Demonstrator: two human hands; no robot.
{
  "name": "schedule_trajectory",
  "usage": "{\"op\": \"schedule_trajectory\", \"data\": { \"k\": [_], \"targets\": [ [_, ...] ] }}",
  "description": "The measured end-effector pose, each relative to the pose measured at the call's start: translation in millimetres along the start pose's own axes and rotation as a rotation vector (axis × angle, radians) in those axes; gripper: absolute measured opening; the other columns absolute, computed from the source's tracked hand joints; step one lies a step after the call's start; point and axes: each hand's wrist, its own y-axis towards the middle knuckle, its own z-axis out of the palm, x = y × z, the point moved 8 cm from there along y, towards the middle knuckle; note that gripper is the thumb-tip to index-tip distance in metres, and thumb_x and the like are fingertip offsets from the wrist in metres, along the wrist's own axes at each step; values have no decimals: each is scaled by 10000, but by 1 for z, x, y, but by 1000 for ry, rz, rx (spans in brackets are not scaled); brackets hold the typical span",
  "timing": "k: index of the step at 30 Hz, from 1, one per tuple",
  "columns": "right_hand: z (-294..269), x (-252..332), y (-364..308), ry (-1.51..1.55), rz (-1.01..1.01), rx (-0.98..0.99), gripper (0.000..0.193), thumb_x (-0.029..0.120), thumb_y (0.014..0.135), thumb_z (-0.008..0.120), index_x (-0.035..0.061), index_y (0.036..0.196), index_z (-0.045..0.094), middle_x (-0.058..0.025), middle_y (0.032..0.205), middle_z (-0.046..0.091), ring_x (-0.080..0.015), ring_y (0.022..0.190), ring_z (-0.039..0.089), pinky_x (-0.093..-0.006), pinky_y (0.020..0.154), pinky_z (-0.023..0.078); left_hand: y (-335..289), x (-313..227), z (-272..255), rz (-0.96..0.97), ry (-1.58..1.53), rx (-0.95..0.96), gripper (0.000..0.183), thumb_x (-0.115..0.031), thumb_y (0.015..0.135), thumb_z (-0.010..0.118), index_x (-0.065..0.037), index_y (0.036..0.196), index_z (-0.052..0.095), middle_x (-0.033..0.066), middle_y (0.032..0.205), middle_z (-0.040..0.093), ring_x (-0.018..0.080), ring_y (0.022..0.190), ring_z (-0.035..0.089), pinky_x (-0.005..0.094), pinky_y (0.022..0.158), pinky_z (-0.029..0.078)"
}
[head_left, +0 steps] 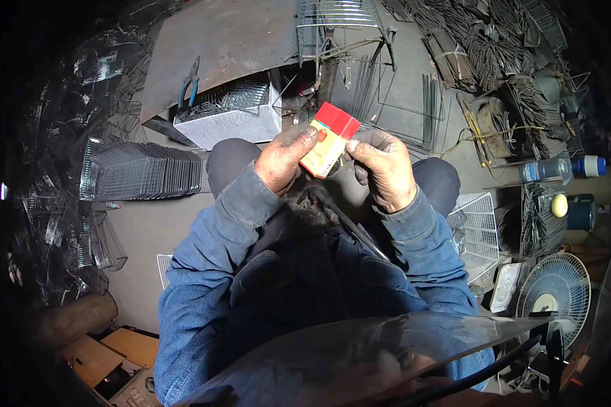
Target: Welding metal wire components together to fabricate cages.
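A red and yellow cigarette pack (pixel 324 146) is held up in front of my knees, tilted with its red end pointing away. My left hand (pixel 283 157) grips its left side, the thumb lying along the edge and the other fingers hidden behind. At the right edge, my right hand (pixel 387 163) pinches the pack between thumb and bent fingers. Both arms wear blue denim sleeves. Below the pack, a dark cable or hose (pixel 349 220) runs between my legs.
Ahead stands a metal sheet (pixel 217 41) with pliers (pixel 191 85) near a white basket (pixel 268 119). Stacked wire baskets (pixel 142 169) lie left. Wire rods (pixel 431 112) lie ahead right. A water bottle (pixel 546 171), a fan (pixel 553 295) and a white wire basket (pixel 475 227) are right.
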Motion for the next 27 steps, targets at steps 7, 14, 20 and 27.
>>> {"op": "schedule_trajectory", "data": {
  "k": [7,14,20,27],
  "targets": [
    [-3,-6,0,57,34,-19,81,71,770,615,-6,784,595,-23,645,555,-63,475,447,-203,416,340,-4,-10,-2,125,472,-5,520,-420,936,470,10,1228,495,97,1041,613,161,944,568,298,839,448],
    [-4,8,-2,41,-57,-92,72,65,765,539,-4,750,557,-49,607,528,-98,446,437,-223,427,359,-4,-15,-8,227,716,-113,407,-294,931,510,-2,1213,512,165,1044,620,226,947,604,334,820,466],
    [-39,47,16,257,-239,-153,70,79,787,529,21,748,532,-49,618,511,-76,437,401,-218,392,342,-14,-22,17,431,1150,115,437,-278,841,628,-13,1175,534,191,1071,594,351,976,577,390,842,461],
    [-153,29,30,403,-234,-450,99,115,793,579,65,750,505,-14,625,474,-80,473,368,-250,440,322,-13,-32,-27,272,964,-104,377,-273,858,605,-17,1134,577,190,976,628,314,911,622,365,798,474]
  ]
}}
